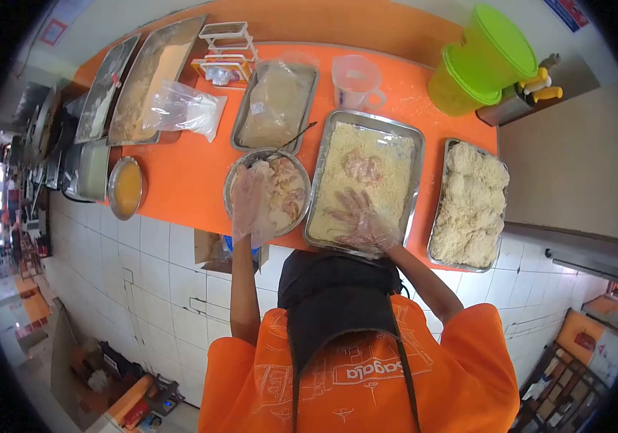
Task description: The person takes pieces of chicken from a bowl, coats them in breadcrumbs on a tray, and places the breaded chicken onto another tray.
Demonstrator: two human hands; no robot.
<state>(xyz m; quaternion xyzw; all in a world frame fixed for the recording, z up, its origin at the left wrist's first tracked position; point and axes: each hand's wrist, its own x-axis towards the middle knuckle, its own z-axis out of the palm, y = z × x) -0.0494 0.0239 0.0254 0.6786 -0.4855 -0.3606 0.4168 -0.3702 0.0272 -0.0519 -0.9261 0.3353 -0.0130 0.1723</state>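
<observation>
My left hand (pixel 253 198), in a clear plastic glove, is at the left side of a round metal bowl (pixel 304 216) that holds pieces of raw meat (pixel 289 191) in pale liquid. Its fingers are too blurred by the glove to tell whether they grip anything. A dark-handled utensil (pixel 296 136) leans out over the bowl's rim. My right hand (pixel 361 220), gloved too, lies with spread fingers on the pale crumbly coating (pixel 388 155) in a metal tray (pixel 419 155). One piece of raw meat (pixel 362 167) rests on the coating, just beyond those fingertips.
A tray of heaped, crumb-coated pieces (pixel 468 206) stands at right. Behind are a clear jug (pixel 356 81), green tubs (pixel 468 79) and a plastic-covered tray (pixel 273 108). Leftward are a bag of white powder (pixel 190 108), a large powder tray (pixel 161 76) and a bowl of orange liquid (pixel 128 187).
</observation>
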